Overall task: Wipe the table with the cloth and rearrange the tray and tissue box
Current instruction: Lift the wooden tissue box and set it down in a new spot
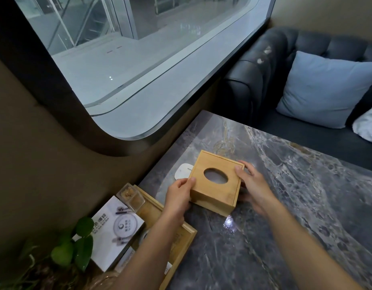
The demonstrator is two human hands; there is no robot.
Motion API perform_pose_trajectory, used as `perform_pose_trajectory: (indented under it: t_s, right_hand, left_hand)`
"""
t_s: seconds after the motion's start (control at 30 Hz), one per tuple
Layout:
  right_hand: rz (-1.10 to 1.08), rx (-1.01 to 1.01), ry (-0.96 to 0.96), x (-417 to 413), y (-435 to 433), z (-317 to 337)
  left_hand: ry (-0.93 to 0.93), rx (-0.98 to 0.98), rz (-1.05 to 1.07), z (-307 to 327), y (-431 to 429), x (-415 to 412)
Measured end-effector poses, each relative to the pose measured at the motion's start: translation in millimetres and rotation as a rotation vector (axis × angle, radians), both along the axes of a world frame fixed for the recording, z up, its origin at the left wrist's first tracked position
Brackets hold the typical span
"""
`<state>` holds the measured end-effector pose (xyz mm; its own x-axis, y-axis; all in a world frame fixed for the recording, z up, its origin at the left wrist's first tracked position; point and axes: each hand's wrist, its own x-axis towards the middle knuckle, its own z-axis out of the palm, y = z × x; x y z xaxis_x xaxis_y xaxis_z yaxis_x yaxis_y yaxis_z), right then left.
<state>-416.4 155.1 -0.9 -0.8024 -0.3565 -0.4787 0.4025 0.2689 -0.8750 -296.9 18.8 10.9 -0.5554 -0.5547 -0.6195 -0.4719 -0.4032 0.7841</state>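
Note:
A square wooden tissue box (214, 193) with an oval hole in its lid is near the left side of the grey marble table (296, 206). My left hand (178, 195) grips its near-left side and my right hand (252, 185) grips its right side. I cannot tell whether the box rests on the table or is lifted slightly. A wooden tray (181, 243) lies at the table's left edge, partly under my left forearm. No cloth is in view.
On the tray stand a white printed card stand (116, 231) and a small clear jar (130, 197). A white oval disc (182, 170) lies behind the box. A green plant (76, 245) sits lower left. A dark sofa (264, 80) with a blue cushion (327, 88) lies beyond the table.

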Motion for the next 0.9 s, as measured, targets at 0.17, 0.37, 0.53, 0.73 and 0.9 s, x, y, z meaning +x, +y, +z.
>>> perform_pose_trajectory:
  t_s: [0.17, 0.37, 0.53, 0.73, 0.9]
  right_hand:
    - [0.009, -0.001, 0.045, -2.2, -3.7, 3.8]
    - [0.090, 0.095, 0.217, 13.0, -31.5, 11.3]
    - [0.156, 0.120, 0.303, 34.4, -61.1, 9.5]
    - [0.111, 0.043, 0.128, 41.0, -61.7, 7.3]
    - [-0.131, -0.054, -0.043, 37.6, -47.5, 2.5]
  left_hand:
    - [0.053, 0.085, 0.129, 5.0, 2.5, -0.8]
    - [0.022, -0.083, 0.120, 16.4, -20.3, 8.3]
    - [-0.079, -0.181, 0.108, 14.7, -40.4, 21.7]
    - [-0.185, -0.470, -0.090, 18.6, -40.9, 32.8]
    - [-0.261, -1.226, -0.342, 21.0, -5.2, 40.8]
